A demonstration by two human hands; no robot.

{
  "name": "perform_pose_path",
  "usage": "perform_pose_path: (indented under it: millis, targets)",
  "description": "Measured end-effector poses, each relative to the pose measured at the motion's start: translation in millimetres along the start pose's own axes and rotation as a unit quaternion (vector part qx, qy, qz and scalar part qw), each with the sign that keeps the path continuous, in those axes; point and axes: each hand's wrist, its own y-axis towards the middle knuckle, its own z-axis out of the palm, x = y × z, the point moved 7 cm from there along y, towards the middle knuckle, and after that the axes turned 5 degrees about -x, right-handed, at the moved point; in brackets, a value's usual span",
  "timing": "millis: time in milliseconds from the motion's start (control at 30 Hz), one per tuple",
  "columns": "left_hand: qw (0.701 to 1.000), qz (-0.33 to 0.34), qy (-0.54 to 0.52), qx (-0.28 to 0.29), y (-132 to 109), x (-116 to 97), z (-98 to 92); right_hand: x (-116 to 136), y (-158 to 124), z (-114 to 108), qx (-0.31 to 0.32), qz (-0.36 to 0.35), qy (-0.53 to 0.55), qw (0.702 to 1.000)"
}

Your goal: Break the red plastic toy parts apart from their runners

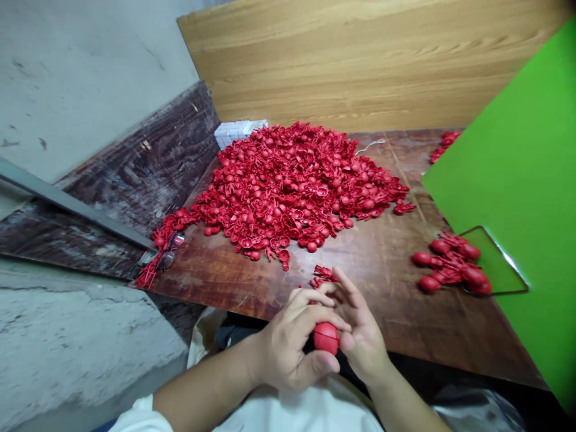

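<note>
My left hand (292, 348) and my right hand (360, 330) meet at the near edge of the wooden table (382, 258), both closed round one small red plastic ball (326, 337). The left fingers and thumb wrap it from the left. The right thumb presses its right side, and the right fingers stretch up over a small red plastic piece (323, 275) lying on the table. A big heap of red plastic parts (297, 180) covers the far middle of the table.
A small group of finished red balls (450, 264) lies at the right, beside a green board (531, 198) with a wire frame. More red pieces (443, 144) lie at the far right. A white box (238, 131) stands behind the heap. Wooden panels wall the back and left.
</note>
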Motion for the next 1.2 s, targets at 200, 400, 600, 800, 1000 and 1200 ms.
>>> perform_pose_path:
  millis: [200, 400, 600, 800, 1000, 1200]
  targets:
    - [0.996, 0.043, 0.072, -0.023, -4.7, 0.5, 12.8, 29.8, -7.8, 9.3, 0.078, -0.212, -0.167, 0.960]
    - [0.997, 0.009, 0.081, -0.014, -11.7, 8.1, 19.8, 50.0, -8.8, 25.5, 0.119, -0.290, -0.268, 0.911]
    - [0.999, -0.033, 0.003, -0.014, -9.2, 5.4, 18.0, 61.4, -11.1, 29.4, 0.104, -0.330, -0.280, 0.896]
    - [0.999, -0.039, -0.019, 0.002, -9.0, 5.4, 20.2, 64.0, -9.0, 27.6, 0.107, -0.322, -0.282, 0.897]
    - [0.996, -0.068, 0.046, 0.031, -8.0, 8.6, 12.7, 44.9, -6.7, 20.6, 0.113, -0.231, -0.214, 0.942]
    - [0.994, -0.107, 0.028, -0.016, -9.7, 19.3, -16.6, 15.4, 0.0, -3.5, 0.076, -0.046, -0.167, 0.982]
